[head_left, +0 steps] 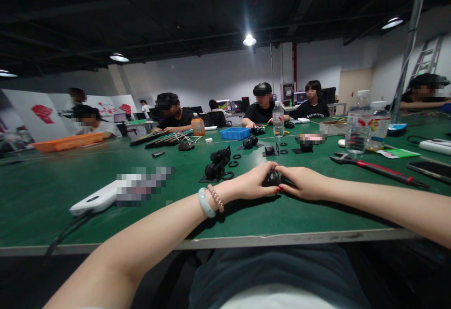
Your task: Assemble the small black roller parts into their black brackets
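Both of my hands meet over the green table (246,215), around one small black round part (271,178). My left hand (255,181) wraps its fingers and thumb round the part's left side. From the right, my right hand (299,182) grips the same part with bent fingers, its fingertips touching those of the left. Much of the part is hidden by the fingers. Just beyond and to the left stand black assemblies (215,164) with black rings (233,164) beside them. Another black part (269,150) lies behind my hands.
Pliers with red and black handles (384,168), a phone (431,170) and water bottles (358,126) are at the right. A white power strip (100,198) with a cable lies left. Farther back are a blue tray (235,133), an orange tray (66,142) and several people seated.
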`<state>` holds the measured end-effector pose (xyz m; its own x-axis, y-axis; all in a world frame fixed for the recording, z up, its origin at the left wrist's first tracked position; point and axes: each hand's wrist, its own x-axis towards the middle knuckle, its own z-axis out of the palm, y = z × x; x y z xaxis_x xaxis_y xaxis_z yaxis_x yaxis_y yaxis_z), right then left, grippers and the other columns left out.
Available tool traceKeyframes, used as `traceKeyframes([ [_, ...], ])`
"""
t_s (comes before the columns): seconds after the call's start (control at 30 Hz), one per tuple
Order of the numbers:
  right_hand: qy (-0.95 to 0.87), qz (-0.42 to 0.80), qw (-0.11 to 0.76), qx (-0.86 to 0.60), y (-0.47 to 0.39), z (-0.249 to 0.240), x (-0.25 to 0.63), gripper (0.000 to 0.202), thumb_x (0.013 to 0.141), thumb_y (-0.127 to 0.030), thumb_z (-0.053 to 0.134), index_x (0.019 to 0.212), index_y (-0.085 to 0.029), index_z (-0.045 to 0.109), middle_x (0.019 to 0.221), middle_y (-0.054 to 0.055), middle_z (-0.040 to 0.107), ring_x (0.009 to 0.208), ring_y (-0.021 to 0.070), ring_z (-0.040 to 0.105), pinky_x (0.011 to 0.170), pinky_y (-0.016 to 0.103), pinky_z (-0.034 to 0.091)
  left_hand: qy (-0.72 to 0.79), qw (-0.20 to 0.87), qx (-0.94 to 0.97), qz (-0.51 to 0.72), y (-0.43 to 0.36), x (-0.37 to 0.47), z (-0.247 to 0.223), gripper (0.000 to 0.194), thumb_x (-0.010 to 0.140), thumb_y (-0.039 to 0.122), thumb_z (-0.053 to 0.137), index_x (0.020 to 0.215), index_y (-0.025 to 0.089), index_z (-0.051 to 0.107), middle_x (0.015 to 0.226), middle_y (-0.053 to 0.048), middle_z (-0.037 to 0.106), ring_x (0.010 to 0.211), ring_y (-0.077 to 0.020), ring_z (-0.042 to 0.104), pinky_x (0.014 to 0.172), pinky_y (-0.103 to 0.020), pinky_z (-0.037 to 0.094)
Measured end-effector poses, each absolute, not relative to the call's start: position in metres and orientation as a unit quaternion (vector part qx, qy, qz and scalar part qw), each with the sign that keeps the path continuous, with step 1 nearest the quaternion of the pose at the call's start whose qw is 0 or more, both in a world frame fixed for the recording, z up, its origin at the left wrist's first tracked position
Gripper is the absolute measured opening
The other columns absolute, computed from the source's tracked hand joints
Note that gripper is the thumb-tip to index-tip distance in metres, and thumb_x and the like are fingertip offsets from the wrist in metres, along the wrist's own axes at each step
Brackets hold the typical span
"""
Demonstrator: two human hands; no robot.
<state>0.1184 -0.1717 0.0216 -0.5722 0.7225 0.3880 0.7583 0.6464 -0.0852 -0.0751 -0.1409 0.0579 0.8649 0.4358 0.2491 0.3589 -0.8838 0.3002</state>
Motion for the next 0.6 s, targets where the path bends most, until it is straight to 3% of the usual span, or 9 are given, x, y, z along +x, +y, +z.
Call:
traceKeyframes([
  [0.6, -0.891, -0.035, 0.204, -0.405, -0.1730, 0.0238, 0.1183, 0.045, 0.081, -0.029, 0.045, 0.123, -0.015, 0.034, 0.105, 0.014, 0.060, 0.092, 0.0251, 0.058, 0.074, 0.032, 0.043, 0.211, 0.117, 0.959, 0.151, -0.1416, -0.0758, 0.0581, 0.051, 0.075, 0.036, 0.056, 0.118, 0.019, 0.035, 0.114, -0.009, 0.049, 0.101, -0.0219, 0.049, 0.087, -0.034, 0.039],
])
